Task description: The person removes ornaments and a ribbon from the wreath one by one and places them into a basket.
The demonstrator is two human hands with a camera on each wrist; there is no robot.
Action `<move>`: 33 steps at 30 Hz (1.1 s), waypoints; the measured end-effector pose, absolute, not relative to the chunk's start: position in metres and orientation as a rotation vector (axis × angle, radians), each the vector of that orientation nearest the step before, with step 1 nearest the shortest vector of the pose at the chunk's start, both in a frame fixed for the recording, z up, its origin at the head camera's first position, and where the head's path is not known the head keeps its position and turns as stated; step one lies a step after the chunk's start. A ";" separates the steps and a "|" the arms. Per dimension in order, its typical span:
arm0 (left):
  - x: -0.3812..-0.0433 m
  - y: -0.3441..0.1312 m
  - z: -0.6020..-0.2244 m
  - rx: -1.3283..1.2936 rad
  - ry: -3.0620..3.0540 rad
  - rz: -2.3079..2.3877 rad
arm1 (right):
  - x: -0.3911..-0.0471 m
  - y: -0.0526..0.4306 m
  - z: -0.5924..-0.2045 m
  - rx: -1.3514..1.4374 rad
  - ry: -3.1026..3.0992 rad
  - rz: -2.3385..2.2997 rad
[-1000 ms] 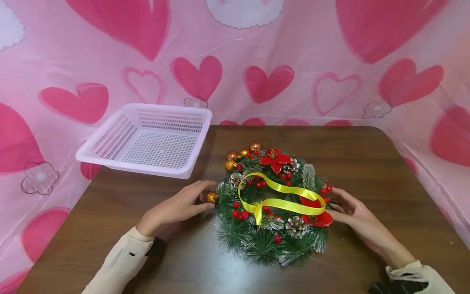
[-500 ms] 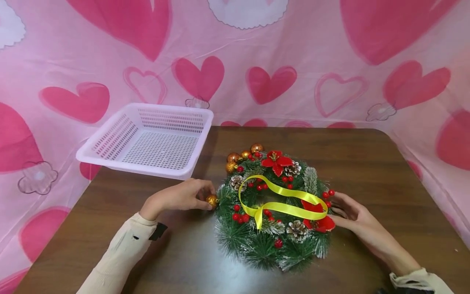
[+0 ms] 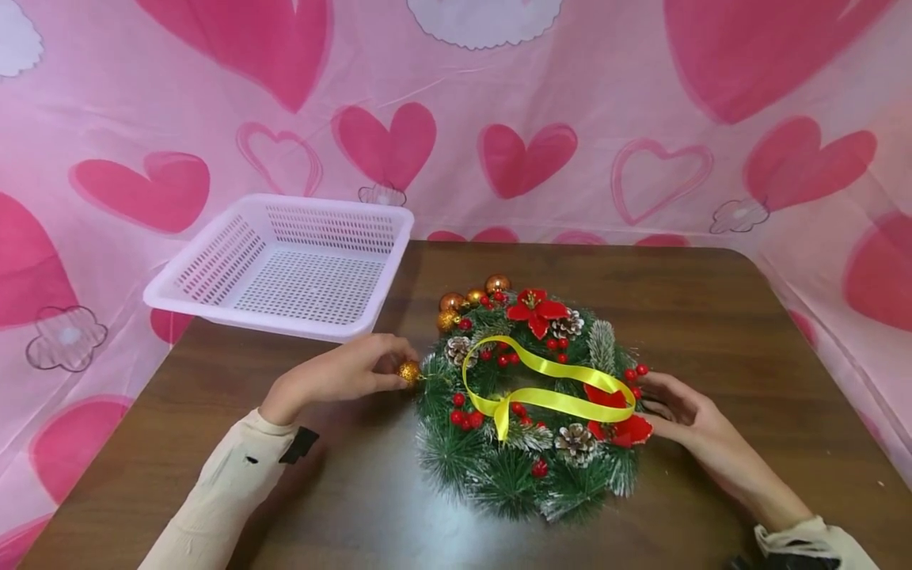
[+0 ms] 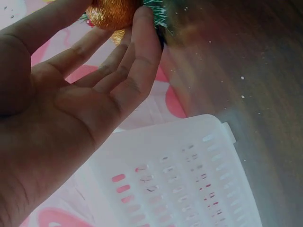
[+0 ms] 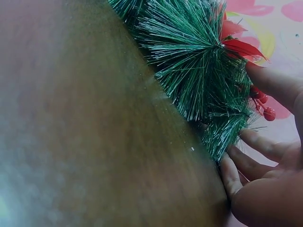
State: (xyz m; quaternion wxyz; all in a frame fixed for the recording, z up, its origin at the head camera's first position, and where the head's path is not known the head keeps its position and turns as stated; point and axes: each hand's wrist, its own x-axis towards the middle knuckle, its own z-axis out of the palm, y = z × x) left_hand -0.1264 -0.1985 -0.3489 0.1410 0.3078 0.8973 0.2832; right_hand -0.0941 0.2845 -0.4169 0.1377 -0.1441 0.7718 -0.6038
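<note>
A green Christmas wreath [image 3: 456,455] lies on the table, trimmed with red berries, red poinsettias [image 3: 536,313] and snowy pine cones [image 3: 575,445]. A loop of yellow ribbon [image 3: 563,402] rests across it. At the wreath's left edge my left hand [image 3: 345,372] pinches a glittery gold bauble [image 3: 408,372]; a thin stem shows between the bauble and the greenery. In the left wrist view, thumb and fingers surround this bauble [image 4: 113,13]. My right hand [image 3: 701,419] grips the wreath's right edge, thumb near a poinsettia, the other fingers low against the needles [image 5: 222,132].
A white perforated plastic basket [image 3: 306,317] stands at the back left of the brown wooden table [image 3: 684,301], with nothing seen inside it. More gold and copper baubles [image 3: 452,304] sit at the wreath's far left. A pink heart-print cloth [image 3: 456,87] hangs behind.
My left hand has closed further round the gold bauble and moved slightly up with it, a little off the greenery. My right hand keeps its place; the view has shifted slightly.
</note>
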 end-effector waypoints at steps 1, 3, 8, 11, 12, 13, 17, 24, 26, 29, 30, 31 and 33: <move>-0.126 -0.198 -0.348 0.901 2.607 0.820 | -0.094 0.285 -0.417 -0.423 2.229 -1.753; -0.126 -0.198 -0.346 0.902 2.630 0.832 | -0.094 0.285 -0.417 -0.436 2.216 -1.764; -0.124 -0.196 -0.341 0.889 2.667 0.893 | -0.095 0.286 -0.416 -0.420 2.208 -1.758; -0.123 -0.195 -0.338 0.897 2.681 0.921 | -0.096 0.286 -0.416 -0.388 2.217 -1.730; -0.123 -0.195 -0.337 0.900 2.681 0.929 | -0.096 0.286 -0.415 -0.381 2.219 -1.722; -0.123 -0.195 -0.336 0.904 2.684 0.935 | -0.096 0.286 -0.415 -0.378 2.216 -1.721; -0.122 -0.194 -0.335 0.918 2.678 0.971 | -0.096 0.286 -0.415 -0.397 2.195 -1.733; -0.119 -0.193 -0.332 0.916 2.711 1.013 | -0.096 0.286 -0.416 -0.432 2.175 -1.756; -0.119 -0.193 -0.332 0.910 2.721 1.019 | -0.096 0.286 -0.416 -0.443 2.172 -1.767; -0.119 -0.193 -0.331 0.889 2.726 1.031 | -0.097 0.287 -0.417 -0.454 2.172 -1.774; -0.119 -0.193 -0.331 0.881 2.726 1.035 | -0.097 0.287 -0.417 -0.455 2.173 -1.773; -0.119 -0.193 -0.330 0.879 2.725 1.042 | -0.097 0.287 -0.417 -0.455 2.174 -1.772; -0.118 -0.193 -0.330 0.876 2.728 1.049 | -0.096 0.287 -0.418 -0.451 2.174 -1.771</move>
